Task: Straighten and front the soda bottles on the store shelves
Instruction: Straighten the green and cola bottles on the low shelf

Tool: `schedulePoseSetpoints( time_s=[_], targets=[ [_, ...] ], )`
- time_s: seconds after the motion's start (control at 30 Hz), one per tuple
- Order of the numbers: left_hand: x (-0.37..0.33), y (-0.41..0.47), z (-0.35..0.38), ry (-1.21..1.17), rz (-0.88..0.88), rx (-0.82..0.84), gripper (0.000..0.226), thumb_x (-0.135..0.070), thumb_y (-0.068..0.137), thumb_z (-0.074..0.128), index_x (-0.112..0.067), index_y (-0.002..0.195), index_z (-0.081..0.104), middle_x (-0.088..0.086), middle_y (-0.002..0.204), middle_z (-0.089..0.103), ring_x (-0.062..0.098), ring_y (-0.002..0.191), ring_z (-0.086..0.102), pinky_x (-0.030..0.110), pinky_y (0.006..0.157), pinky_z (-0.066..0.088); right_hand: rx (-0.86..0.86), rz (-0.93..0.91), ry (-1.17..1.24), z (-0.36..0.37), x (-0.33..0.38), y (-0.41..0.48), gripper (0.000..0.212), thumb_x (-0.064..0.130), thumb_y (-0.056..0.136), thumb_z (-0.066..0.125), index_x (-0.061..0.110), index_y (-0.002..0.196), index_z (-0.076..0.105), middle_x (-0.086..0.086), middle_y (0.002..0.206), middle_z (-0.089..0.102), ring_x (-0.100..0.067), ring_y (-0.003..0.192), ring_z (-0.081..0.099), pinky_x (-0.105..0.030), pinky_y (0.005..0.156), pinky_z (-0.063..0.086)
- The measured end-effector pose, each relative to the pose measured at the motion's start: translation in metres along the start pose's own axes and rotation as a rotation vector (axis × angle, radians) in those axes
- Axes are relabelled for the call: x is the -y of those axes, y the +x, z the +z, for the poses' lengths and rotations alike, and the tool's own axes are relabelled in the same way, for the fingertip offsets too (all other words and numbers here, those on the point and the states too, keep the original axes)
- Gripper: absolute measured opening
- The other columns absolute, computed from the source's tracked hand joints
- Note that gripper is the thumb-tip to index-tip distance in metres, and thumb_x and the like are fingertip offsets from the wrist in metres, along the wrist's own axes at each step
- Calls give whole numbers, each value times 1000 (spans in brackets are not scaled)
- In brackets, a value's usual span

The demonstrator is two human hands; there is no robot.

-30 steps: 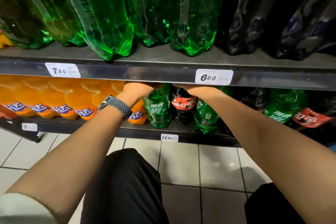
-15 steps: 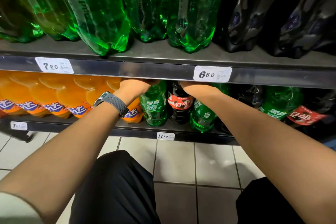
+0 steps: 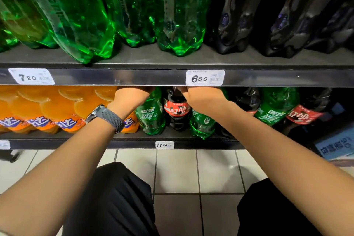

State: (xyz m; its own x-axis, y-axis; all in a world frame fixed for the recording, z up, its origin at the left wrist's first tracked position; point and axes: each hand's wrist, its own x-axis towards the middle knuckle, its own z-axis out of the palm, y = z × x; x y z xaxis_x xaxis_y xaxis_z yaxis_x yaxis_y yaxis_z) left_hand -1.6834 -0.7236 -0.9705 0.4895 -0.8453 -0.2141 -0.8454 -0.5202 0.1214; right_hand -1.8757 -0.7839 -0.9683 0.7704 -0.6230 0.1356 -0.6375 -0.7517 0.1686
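The cola (image 3: 177,109) with the red label stands on the low shelf (image 3: 76,143). The left hand (image 3: 130,98) is on top of the left green bottle (image 3: 151,119), just left of the cola. The right hand (image 3: 203,100) is on top of the right green bottle (image 3: 202,124), just right of the cola. The fingers of both hands are hidden behind the top shelf edge (image 3: 134,77) above the cola. So I cannot tell if they hold the bottle necks or only touch them.

Here is what I think could go wrong. Both green bottles lean a bit, and the hands are only at their tops. A pull up there may tip a bottle over and not slide it. The right green bottle stands nearer the front than the cola does. If it comes out too far, it could drop onto the floor (image 3: 176,170) below the cola. It is fizzy, so a fall would shake it up.

There is not much room above the cola, so the hands could bump the top shelf edge. The bottles look smooth and could slip from a loose hold.

The left green bottle is right beside the orange bottles (image 3: 63,109) left of the cola. A push that way could knock them crooked.
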Motion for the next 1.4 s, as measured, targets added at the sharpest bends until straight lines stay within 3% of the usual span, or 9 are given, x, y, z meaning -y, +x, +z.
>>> schedulePoseSetpoints(
  time_s=[0.17, 0.3, 0.4, 0.53, 0.7, 0.93, 1.1, 1.23, 1.4],
  targets=[
    [-20, -11, 9, 124, 196, -174, 33, -29, 99, 37, -11, 98, 64, 1, 71, 52, 27, 78, 58, 37, 70, 43, -374, 77, -109, 13, -34, -45, 23, 29, 76, 76, 15, 63, 63, -3, 52, 57, -24, 43, 54, -22, 40, 37],
    [-57, -15, 10, 84, 339, -47, 61, -66, 93, 25, -23, 123, 57, 12, 109, 65, 32, 100, 62, 39, 84, 45, -309, 262, 0, 21, -69, -76, 32, 35, 84, 68, 4, 86, 62, -16, 68, 62, -35, 61, 60, -35, 55, 46],
    [-86, -14, 13, 6, 360, 89, 86, -85, 76, 18, -24, 121, 58, 10, 108, 64, 25, 84, 57, 36, 79, 41, -268, 377, 2, 23, -91, -92, 38, 35, 83, 68, -2, 88, 61, -22, 74, 62, -39, 65, 59, -38, 60, 46],
    [-122, -18, 15, -96, 433, 181, 83, -73, 81, 48, -14, 138, 43, 6, 147, 41, 26, 126, 45, 33, 94, 35, -143, 565, 88, 26, -110, -89, 50, 51, 89, 52, 3, 89, 67, -19, 82, 67, -36, 80, 62, -37, 68, 44],
    [-147, -16, 12, -456, 297, 597, 65, -48, 92, 55, -14, 144, 39, 5, 151, 35, 22, 136, 37, 29, 104, 27, -50, 708, 388, 27, -128, -80, 66, 70, 80, 50, 14, 108, 69, -13, 106, 69, -33, 100, 61, -35, 83, 50],
    [-152, -11, 21, -500, 259, 579, 61, -48, 90, 56, -19, 142, 42, 2, 149, 40, 21, 135, 37, 31, 107, 25, 16, 752, 379, 36, -135, -74, 69, 79, 74, 48, 26, 115, 63, -4, 118, 66, -27, 104, 61, -30, 79, 47],
    [-159, -11, 28, -547, 208, 510, 77, -60, 81, 62, -21, 144, 40, 1, 149, 40, 21, 137, 35, 35, 115, 23, 51, 801, 459, 41, -138, -78, 62, 77, 74, 51, 16, 63, 59, 0, 59, 61, -20, 64, 62, -25, 49, 38],
    [-160, -12, 34, -493, 180, 345, 69, -64, 82, 57, -15, 130, 56, 10, 133, 56, 28, 123, 51, 36, 102, 38, 126, 792, 514, 42, -142, -77, 61, 72, 77, 52, 17, 51, 48, 0, 53, 56, -20, 61, 61, -27, 49, 39],
    [-161, -19, 41, -465, 195, 237, 75, -72, 80, 50, -14, 126, 59, 11, 130, 59, 32, 120, 54, 45, 103, 40, 278, 735, 606, 44, -157, -85, 55, 62, 83, 52, 13, 95, 72, -7, 78, 68, -14, 62, 56, -22, 50, 38]
  ],
)
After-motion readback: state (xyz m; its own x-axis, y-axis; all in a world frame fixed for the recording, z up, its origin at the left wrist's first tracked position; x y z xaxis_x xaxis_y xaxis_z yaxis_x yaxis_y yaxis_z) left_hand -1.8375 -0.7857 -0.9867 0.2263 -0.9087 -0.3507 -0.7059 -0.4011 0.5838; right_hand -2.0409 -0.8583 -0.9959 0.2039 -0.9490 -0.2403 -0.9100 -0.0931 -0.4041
